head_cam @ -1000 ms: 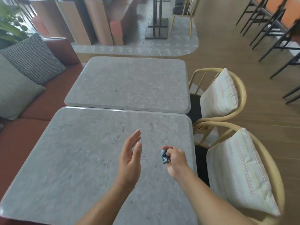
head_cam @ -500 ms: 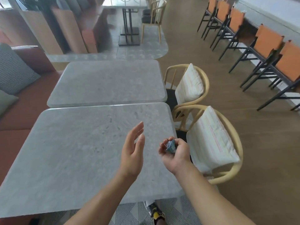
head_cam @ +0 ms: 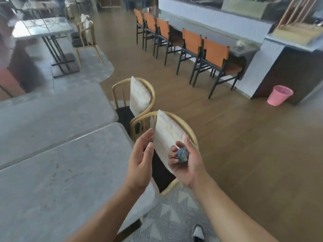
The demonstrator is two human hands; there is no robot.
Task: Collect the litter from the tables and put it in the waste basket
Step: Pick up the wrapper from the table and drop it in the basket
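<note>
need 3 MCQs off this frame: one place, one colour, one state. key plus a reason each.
1. Where does the waste basket stand?
A) under the near table
B) on the floor at the end of the counter
C) on a chair seat

2. What colour is it?
A) pink
B) grey
C) green

3. What is the right hand doing?
A) lying flat on a table
B) hanging empty
C) holding a crumpled blue wad

Key: 1 B, it sits on the wood floor against the counter's dark end; 2 A, its wall is plainly pink; 3 C, the hand curls round the wad, palm up.
</note>
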